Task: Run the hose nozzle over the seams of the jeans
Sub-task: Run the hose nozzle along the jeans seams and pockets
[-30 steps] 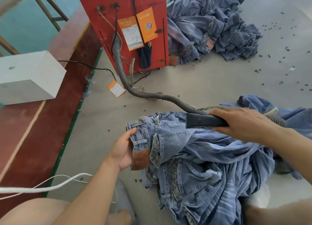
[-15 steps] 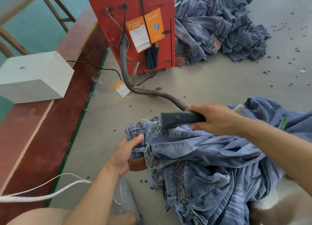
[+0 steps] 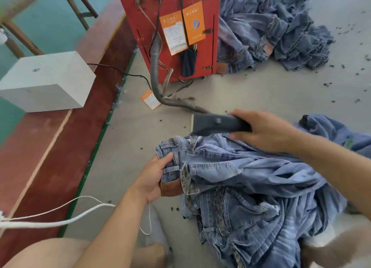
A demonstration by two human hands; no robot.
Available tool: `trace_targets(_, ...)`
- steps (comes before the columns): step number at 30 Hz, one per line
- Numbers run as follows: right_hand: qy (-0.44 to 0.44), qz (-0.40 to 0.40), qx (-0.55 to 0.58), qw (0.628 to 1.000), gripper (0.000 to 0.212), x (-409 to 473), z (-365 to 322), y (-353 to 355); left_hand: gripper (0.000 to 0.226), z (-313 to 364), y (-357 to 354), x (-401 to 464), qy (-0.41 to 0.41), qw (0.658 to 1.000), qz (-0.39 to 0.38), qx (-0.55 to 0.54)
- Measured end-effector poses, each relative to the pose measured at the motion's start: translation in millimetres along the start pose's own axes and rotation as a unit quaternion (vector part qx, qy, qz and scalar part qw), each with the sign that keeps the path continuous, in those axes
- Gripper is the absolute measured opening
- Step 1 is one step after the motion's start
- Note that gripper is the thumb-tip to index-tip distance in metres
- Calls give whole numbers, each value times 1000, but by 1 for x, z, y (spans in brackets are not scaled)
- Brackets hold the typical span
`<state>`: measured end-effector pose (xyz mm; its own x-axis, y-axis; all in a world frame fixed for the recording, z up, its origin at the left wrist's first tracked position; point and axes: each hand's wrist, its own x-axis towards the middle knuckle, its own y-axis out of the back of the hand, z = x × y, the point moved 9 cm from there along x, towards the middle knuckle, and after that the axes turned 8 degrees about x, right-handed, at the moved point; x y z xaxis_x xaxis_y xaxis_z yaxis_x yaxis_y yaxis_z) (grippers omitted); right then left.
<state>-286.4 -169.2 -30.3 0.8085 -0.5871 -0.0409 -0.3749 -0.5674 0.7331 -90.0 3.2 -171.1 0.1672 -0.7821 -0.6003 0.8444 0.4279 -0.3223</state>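
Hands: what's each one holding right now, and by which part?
Right hand grips the hose nozzle by its rear handle end. Left hand pinches the jeans at the waistband, beside the leather patch.

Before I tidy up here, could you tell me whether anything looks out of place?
An orange paper tag lies loose on the grey floor beside the ribbed grey hose, while two similar tags hang on the red cabinet. Dark specks litter the floor.

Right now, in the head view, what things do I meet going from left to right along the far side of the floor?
White box → hose → red cabinet → pile of jeans.
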Motion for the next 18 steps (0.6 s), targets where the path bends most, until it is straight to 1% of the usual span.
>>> trace_targets(1, -1, 4, -8, 1000, 31, -2, 4, 12, 39, 3, 0, 0, 0, 1000, -1, -8)
trace_targets(2, -7, -9, -31, 999, 30, -5, 10, 20, 38, 6, 0, -1, 1, 1000, 0, -16)
trace_targets(3, -23, -38, -63, 997, 29, -9, 18, 22, 38, 7, -1, -1, 3, 1000, -2, -24)
trace_targets(6, -78, -127, -149, 978, 26, -14, 34, -6, 36, 9, -9, -3, 8, 999, -16, -32)
trace_targets(8, -51, -135, -155, 977, 28, -10, 24, -31, 33, 9, -14, -4, 7, 999, -23, -34)
trace_targets(9, -29, -117, -148, 982, 29, -8, 17, -35, 34, 9, -15, -4, 7, 999, -24, -39)
trace_targets(11, -9, -58, -108, 992, 27, -6, 7, -21, 38, 13, -16, -3, 4, 998, -31, -50)
trace_targets(13, -15, 5, -36, 999, 27, -10, 7, 8, 40, 16, -20, -5, 8, 998, -37, -45)
trace_targets(15, -23, 61, -12, 998, 27, -19, 7, 37, 39, 15, -30, -8, 15, 998, -49, -25)
trace_targets(16, -23, 74, -20, 997, 28, -25, 5, 46, 38, 14, -37, -9, 12, 998, -64, -6)
trace_targets(18, -22, 69, -45, 996, 35, -37, -2, 53, 38, 15, -54, -10, -8, 994, -99, 42)
